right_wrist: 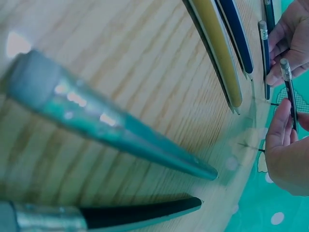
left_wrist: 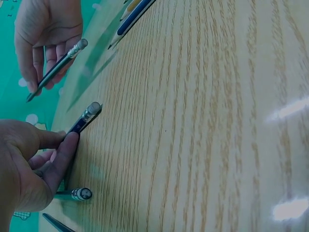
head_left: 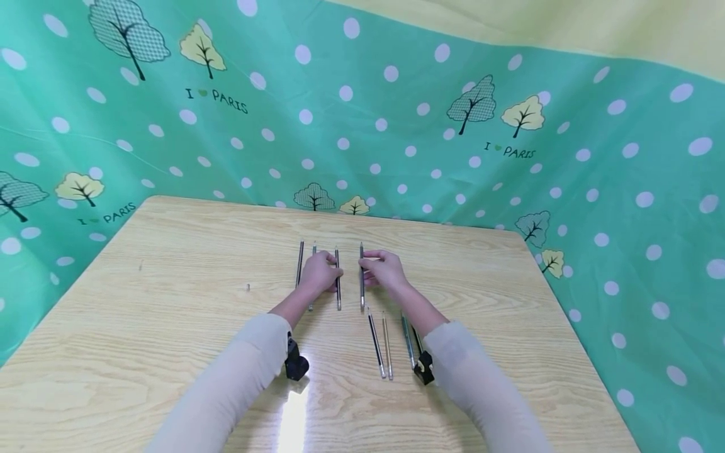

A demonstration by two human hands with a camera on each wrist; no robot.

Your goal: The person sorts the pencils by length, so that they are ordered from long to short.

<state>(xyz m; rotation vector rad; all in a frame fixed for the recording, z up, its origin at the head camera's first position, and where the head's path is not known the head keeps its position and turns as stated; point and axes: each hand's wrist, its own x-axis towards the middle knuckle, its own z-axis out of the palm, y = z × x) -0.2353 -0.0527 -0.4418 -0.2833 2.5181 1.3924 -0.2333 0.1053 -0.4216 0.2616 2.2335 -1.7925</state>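
Note:
My left hand [head_left: 321,272] pinches a dark pencil [head_left: 338,297] between thumb and fingers, its eraser end toward me. In the left wrist view, that pencil [left_wrist: 90,112] stands close to the tabletop. A second dark pencil [head_left: 362,290] is pinched by my right hand [head_left: 385,270], a short gap to the right and roughly parallel. The right wrist view shows this pencil [right_wrist: 288,87] with its eraser end up in the picture. Beside and partly under my left hand lie another dark pencil [head_left: 299,261] and a green pencil [head_left: 310,307].
Nearer on the wooden table [head_left: 170,352] lie a dark blue pencil [head_left: 376,343], a yellow pencil [head_left: 387,346], a teal pencil [head_left: 408,343] and a black pencil [head_left: 417,341], partly below my right forearm. A tiny object [head_left: 247,287] lies left. A patterned green curtain [head_left: 396,145] hangs behind.

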